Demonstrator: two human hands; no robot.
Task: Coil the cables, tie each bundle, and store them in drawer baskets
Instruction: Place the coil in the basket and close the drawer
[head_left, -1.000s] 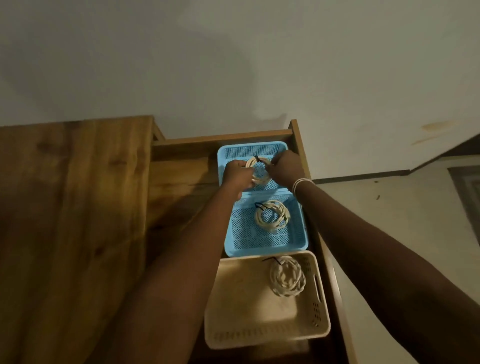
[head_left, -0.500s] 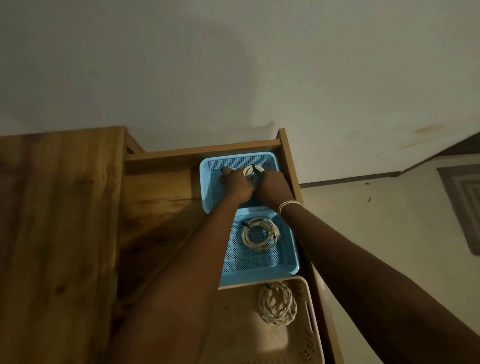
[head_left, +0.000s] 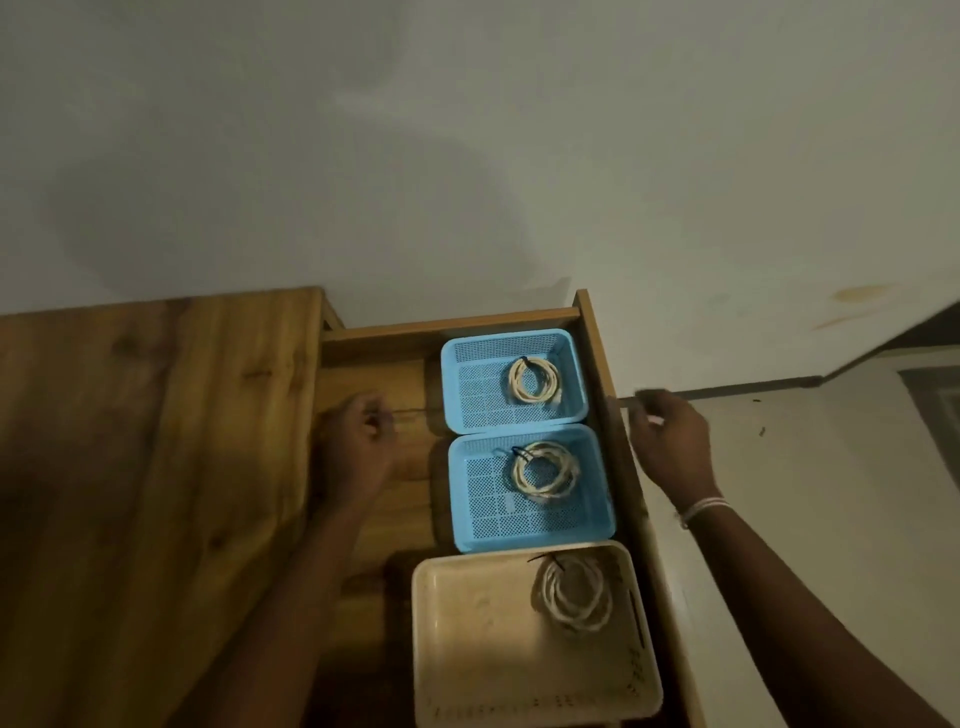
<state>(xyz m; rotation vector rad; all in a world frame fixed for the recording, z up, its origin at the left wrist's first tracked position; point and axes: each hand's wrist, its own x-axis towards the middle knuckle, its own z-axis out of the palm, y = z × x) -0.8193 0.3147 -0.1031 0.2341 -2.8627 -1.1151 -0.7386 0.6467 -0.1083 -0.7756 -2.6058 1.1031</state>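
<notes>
Head view looks down into an open wooden drawer (head_left: 374, 395), the landmark for all else. Along its right side sit three baskets in a row: far blue basket (head_left: 470, 379), middle blue basket (head_left: 478, 514), near cream basket (head_left: 467, 639), each holding one tied cable coil (head_left: 535, 380). Left hand (head_left: 358, 441) hovers over the drawer's bare floor, fingers loosely curled, gripping nothing. Right hand (head_left: 670, 441) is outside the drawer's right wall; whether it pinches anything cannot be told through the blur

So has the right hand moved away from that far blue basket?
Yes. The right hand has left the far blue basket and now sits outside the drawer's right wall.
</notes>
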